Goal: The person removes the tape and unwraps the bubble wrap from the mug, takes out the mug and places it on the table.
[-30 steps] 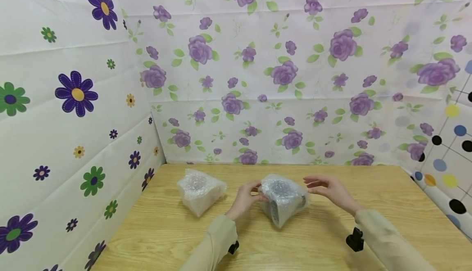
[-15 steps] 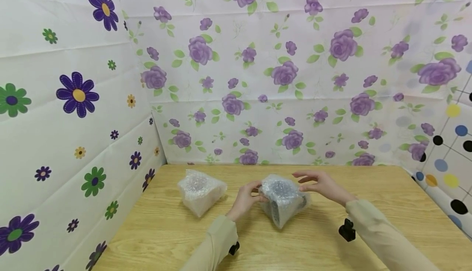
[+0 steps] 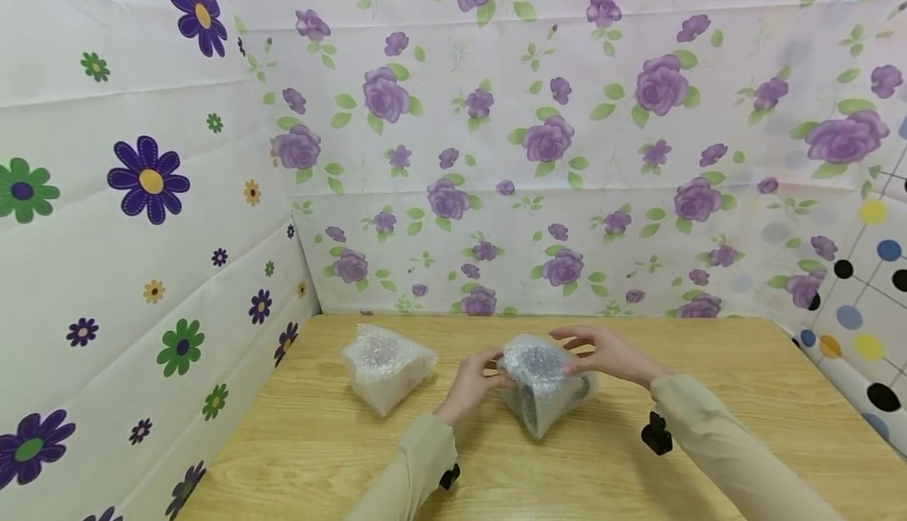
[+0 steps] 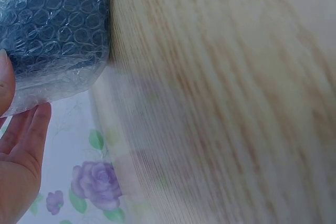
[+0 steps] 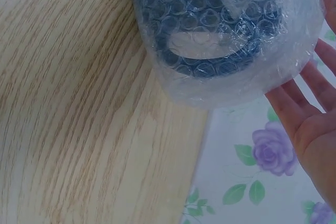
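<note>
In the centre of the head view, a package of clear bubble wrap, rounded on top and tapering to a low front corner (image 3: pixel 544 404), is gripped at its left edge by the left hand (image 3: pixel 464 386), with the thumb laid on the near side and the fingers tucked behind. At the package's right edge the right hand (image 3: pixel 615 356) is held with fingers extended and parted from the thumb; the wrap is not clasped by it. Inside the wrap a dark blue-grey object (image 5: pixel 205 70) is enclosed; near its lower end in the right wrist view, a pale oval opening (image 5: pixel 207 44) is shown through the bubbles. What the object is cannot be told.

To the left, well apart, a whitish bubble-wrap package of similar shape (image 3: pixel 386 367) is set down, its contents blurred by the layers. Both packages are supported by a light yellow wood-grain table (image 3: pixel 305 458). Behind, at the top of the frame, a white cloth printed with purple roses (image 3: pixel 496 214) is hung.
</note>
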The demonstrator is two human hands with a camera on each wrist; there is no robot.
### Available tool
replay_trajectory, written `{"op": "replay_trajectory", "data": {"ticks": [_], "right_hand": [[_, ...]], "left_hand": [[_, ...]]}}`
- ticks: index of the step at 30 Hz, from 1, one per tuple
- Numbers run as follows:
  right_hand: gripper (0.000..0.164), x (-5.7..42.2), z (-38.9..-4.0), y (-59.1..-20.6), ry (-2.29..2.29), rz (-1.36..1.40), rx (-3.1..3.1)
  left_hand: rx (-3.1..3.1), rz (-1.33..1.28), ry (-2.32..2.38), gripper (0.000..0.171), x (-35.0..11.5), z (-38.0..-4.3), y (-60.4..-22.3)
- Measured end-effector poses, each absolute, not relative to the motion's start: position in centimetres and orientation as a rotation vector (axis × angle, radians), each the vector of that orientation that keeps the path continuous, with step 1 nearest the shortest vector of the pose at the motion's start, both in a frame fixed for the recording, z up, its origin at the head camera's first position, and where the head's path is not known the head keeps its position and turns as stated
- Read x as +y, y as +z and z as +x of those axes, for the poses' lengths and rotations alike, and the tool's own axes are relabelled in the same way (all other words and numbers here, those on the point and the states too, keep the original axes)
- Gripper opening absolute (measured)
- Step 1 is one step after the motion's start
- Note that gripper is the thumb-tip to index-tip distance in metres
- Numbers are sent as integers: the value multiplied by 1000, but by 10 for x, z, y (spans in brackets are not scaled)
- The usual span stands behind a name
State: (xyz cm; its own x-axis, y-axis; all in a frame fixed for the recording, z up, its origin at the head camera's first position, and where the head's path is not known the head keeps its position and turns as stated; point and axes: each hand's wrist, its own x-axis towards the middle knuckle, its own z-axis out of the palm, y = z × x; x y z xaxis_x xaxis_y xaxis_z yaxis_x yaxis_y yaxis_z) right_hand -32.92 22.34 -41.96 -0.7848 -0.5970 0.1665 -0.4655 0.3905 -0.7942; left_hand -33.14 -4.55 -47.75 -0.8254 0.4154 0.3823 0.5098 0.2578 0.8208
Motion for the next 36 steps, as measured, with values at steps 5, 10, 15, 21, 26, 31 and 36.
{"op": "replay_trajectory", "data": {"ticks": [5,10,15,21,26,31,36], "right_hand": [[68,218,-331,-419,-1292,-1002,2517],[66,214,-330,-417,-1227,-998,2553],[64,208,-319,-405,-1215,-984,2556],[66,213,-327,-417,-1199,-980,2583],[64,210,-323,-413,-1188,-983,2602],[61,204,-311,-398,-1192,-983,2590],[62,205,-314,-401,-1190,-995,2590]], "left_hand": [[-2438,-869,-1621,46,-45,-333,-478],[-2434,-884,-1610,44,-46,-325,-469],[-2428,-902,-1609,41,-46,-307,-446],[-2405,-933,-1623,43,-46,-313,-453],[-2423,-914,-1592,48,-46,-326,-472],[-2442,-854,-1625,51,-52,-327,-475],[-2431,-845,-1630,50,-60,-325,-473]]}}
